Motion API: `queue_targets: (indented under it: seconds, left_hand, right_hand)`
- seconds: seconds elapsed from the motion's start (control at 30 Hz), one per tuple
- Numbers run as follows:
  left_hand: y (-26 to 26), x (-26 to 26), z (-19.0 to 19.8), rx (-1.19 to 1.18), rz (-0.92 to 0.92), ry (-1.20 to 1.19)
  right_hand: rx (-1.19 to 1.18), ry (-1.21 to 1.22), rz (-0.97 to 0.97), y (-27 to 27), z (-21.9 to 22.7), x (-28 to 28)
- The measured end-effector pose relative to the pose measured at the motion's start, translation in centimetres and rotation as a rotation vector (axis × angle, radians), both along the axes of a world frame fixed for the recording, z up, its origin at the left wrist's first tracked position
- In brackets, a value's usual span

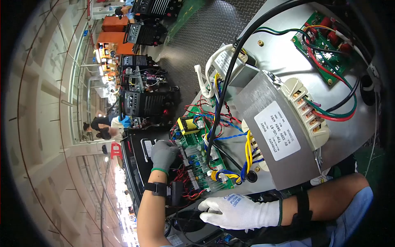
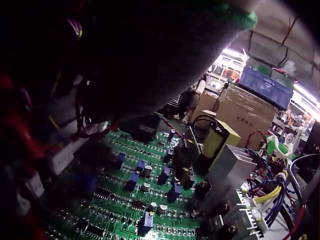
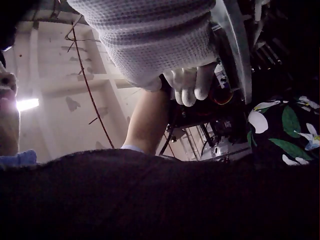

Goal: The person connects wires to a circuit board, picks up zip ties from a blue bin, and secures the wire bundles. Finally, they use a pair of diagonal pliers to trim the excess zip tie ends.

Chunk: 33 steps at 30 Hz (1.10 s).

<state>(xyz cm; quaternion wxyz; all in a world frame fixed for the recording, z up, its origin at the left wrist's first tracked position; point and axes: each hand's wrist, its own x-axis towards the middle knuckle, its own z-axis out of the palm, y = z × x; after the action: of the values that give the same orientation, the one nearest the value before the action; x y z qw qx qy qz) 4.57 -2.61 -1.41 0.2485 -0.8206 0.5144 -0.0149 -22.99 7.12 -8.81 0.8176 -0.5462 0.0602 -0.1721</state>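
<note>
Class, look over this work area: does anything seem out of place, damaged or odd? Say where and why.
The left hand wears a grey glove, but the right hand a white glove with blue print, so they look like a mismatched pair. Nothing looks plainly spilled or broken on the circuit board.

the gloved left hand [image 2: 155, 60] sits in shadow above the green circuit board [image 2: 122, 207] — cardboard box [image 2: 245, 115] beyond the board, yellow wires [image 2: 268, 196] right of it.
</note>
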Motion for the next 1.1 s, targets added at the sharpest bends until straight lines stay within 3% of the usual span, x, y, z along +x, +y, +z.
queue_targets:
  seconds: [0.53, 0.67, 0.73, 1.1]
  left_hand:
    - [0.4, -0.5, -0.1, 0.011, -0.079, -0.019]
    - [0.2, -1.1, -0.1, 0.027, -0.016, -0.042]
    - [0.3, -1.0, -0.2, 0.004, -0.092, -0.086]
    - [1.1, -1.0, -0.6, -0.027, -0.117, -0.089]
  right_hand:
    - [-0.042, -0.062, -0.012, 0.0, -0.5, 1.0]
    - [0.002, -0.023, 0.046, -0.7, 0.0, 0.4]
    - [-0.012, -0.007, 0.065, -0.6, 0.0, 0.3]
    - [0.003, -0.027, 0.035, -0.1, -0.2, 0.3]
